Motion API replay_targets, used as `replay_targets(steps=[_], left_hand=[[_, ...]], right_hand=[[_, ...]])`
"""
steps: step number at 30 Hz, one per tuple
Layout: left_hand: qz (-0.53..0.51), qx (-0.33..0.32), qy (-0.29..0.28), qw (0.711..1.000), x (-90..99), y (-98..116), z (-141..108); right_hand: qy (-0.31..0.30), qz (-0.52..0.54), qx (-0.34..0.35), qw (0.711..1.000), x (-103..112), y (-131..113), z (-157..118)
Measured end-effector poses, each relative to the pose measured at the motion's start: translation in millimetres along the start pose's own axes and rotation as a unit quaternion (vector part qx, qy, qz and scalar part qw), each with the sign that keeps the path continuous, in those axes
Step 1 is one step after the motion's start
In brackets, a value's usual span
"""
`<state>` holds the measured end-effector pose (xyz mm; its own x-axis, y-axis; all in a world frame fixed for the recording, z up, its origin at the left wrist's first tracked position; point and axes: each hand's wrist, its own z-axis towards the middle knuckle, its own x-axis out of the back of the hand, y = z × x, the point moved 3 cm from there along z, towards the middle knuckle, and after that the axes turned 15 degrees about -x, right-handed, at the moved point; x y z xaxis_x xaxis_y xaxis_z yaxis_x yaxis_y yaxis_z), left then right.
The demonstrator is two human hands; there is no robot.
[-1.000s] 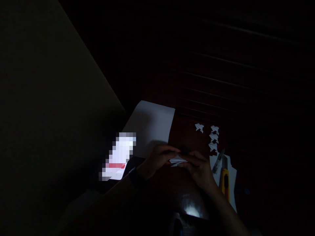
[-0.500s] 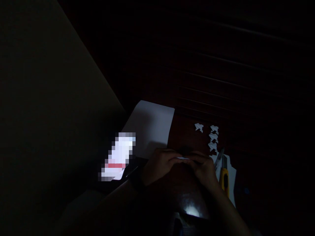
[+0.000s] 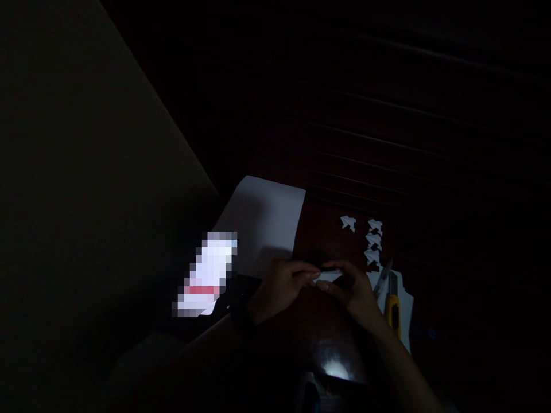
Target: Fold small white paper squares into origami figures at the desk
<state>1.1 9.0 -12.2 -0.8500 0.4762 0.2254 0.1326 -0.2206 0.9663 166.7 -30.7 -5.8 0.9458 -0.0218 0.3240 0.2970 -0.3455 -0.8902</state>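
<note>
A small folded piece of white paper (image 3: 329, 276) is pinched between my two hands above the dark table. My left hand (image 3: 282, 287) grips its left end between thumb and fingertips. On the other side, my right hand (image 3: 355, 292) holds it with the thumb below and the fingers along the top. The fingers partly cover the paper, so its full shape is hidden. Beyond my right hand lie several small folded white paper figures (image 3: 372, 241), three of them in a column and one paper figure (image 3: 348, 223) apart to the left.
A yellow utility knife (image 3: 392, 312) and what looks like a pair of scissors (image 3: 383, 280) lie on white sheets (image 3: 405, 321) at right. A larger white paper sheet (image 3: 271, 212) is behind my left hand. A lit, blurred screen (image 3: 206, 272) stands at left. The room is dark.
The paper has tilted, so more of its white face shows between my fingers. My right fingers have shifted and opened a little around it. The other things have stayed put.
</note>
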Motion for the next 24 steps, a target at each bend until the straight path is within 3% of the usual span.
replay_targets(steps=[12,19,24], left_hand=[[-0.065,0.012,-0.019,0.998,-11.7,-2.9,-2.3],[-0.122,0.083,0.051,0.988,-15.5,-20.9,-5.6],[-0.192,0.108,0.078,0.972,-15.8,-18.8,-5.4]], right_hand=[[-0.076,0.01,0.021,0.997,-11.8,2.9,-2.9],[-0.049,-0.002,0.015,0.999,-16.2,2.8,-3.9],[-0.065,0.053,-0.017,0.996,-20.8,6.8,-3.5]])
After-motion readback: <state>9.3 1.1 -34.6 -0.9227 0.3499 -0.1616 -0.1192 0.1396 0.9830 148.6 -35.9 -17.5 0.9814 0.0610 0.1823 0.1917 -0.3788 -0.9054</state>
